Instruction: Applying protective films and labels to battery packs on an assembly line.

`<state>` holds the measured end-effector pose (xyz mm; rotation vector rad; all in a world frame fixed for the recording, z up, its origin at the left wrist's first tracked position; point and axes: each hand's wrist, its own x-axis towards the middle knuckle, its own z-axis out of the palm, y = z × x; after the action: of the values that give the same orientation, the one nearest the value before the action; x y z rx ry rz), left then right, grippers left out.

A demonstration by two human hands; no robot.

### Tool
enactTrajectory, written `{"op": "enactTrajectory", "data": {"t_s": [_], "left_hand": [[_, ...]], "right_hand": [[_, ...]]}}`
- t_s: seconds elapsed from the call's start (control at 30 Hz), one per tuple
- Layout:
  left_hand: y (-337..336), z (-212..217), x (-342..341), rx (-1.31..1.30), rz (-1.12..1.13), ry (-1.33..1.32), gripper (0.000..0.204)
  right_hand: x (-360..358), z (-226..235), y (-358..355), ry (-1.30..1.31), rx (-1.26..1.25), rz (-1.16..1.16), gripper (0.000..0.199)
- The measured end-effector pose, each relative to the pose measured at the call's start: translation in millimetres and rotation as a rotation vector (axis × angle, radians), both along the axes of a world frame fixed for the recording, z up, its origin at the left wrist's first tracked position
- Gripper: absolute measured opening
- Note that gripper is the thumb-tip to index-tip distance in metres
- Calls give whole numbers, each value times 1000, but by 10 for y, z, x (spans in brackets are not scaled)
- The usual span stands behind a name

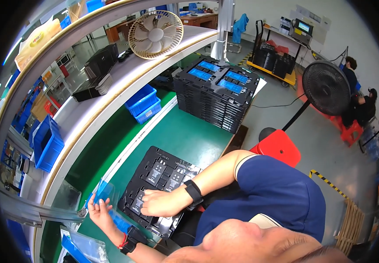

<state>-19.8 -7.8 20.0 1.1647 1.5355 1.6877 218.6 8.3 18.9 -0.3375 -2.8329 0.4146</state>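
A black moulded tray (pixel 156 158) lies at a slant on the green bench, with several flat black batteries (pixel 175 180) set in its recesses. Palm down over the tray's near part, my right hand (pixel 165 204) has its fingers bent around a battery (pixel 139 202) at the tray's left side. The hand hides part of that battery. Left of the tray, my left hand (pixel 101 215) is raised with fingers curled at a sheet of blue and clear plastic film (pixel 105 191). The film runs behind the hand and along the tray's near-left edge.
Black trays (pixel 211 103) are stacked high at the bench's far end, with blue pieces in the top one. Blue bins (pixel 143 103) stand beside the rail. Clear bags (pixel 84 245) lie near left. A red stool (pixel 279 149) and a black fan (pixel 325 87) are at right.
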Motion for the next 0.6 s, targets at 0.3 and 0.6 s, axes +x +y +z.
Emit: {"op": "enactTrajectory", "data": {"t_s": [0.3, 0.6], "left_hand": [[25, 25, 4, 14, -6, 36, 31], [68, -90, -54, -42, 50, -102, 32]], "right_hand": [[256, -33, -139, 150, 88, 3, 11], [545, -564, -296, 245, -167, -29, 41]]}}
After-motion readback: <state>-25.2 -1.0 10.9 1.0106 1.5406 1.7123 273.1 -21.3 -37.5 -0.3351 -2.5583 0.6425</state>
